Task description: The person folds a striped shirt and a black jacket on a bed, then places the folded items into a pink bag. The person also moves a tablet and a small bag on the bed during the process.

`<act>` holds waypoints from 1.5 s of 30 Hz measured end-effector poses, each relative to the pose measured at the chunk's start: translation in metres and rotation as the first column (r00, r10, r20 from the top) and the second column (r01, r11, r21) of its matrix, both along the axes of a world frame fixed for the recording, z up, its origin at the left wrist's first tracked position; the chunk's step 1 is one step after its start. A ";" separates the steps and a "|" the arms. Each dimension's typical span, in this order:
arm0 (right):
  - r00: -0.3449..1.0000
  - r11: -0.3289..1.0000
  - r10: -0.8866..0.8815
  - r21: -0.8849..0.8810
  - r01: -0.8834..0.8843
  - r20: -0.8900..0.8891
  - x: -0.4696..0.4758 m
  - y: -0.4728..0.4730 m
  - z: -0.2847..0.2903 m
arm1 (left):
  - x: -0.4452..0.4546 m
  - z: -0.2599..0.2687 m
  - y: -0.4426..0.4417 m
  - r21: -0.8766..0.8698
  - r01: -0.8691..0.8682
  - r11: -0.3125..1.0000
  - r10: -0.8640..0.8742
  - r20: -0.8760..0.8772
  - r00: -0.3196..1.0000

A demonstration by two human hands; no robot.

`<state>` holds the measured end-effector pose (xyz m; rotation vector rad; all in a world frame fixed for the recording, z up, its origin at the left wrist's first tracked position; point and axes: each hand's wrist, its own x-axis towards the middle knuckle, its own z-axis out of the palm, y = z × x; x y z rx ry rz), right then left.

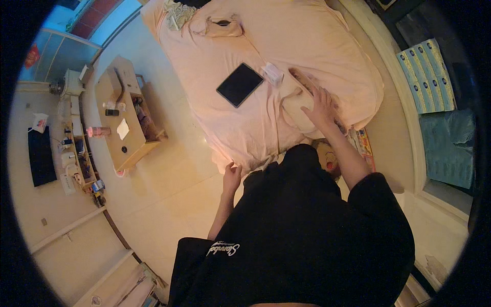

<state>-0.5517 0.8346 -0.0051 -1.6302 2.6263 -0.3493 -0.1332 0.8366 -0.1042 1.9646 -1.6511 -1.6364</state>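
Note:
A bed with a pale pink fitted sheet lies before me. My right hand rests on a cream soft item with a long brown edge, fingers spread and thumb out over the pale part. I cannot tell exactly what this item is. At the bed's near left corner, my left hand has curled fingers touching the sheet's edge. Whether they grip the cloth is unclear. A black-screened tablet lies flat on the sheet, and beside it stands a small white and pink pack.
A tissue pouch and striped cloth lie at the bed's far end. To the left stands a wooden table with a phone and a pink bottle. Stacked tissue packs are at the right.

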 end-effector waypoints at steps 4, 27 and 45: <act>0.966 0.907 0.205 -0.401 -0.128 0.155 0.043 -0.011 0.007 | -0.008 0.006 0.005 -0.018 -0.099 0.995 0.097 -0.097 0.991; 0.650 0.846 -0.523 0.427 0.318 0.552 0.167 0.133 -0.173 | 0.216 0.002 0.001 0.117 -0.332 0.936 0.350 -0.219 0.911; -0.012 0.810 -0.538 0.521 0.269 0.843 0.306 -0.116 -0.189 | 0.336 -0.022 -0.096 0.210 -0.282 0.936 0.317 -0.161 0.935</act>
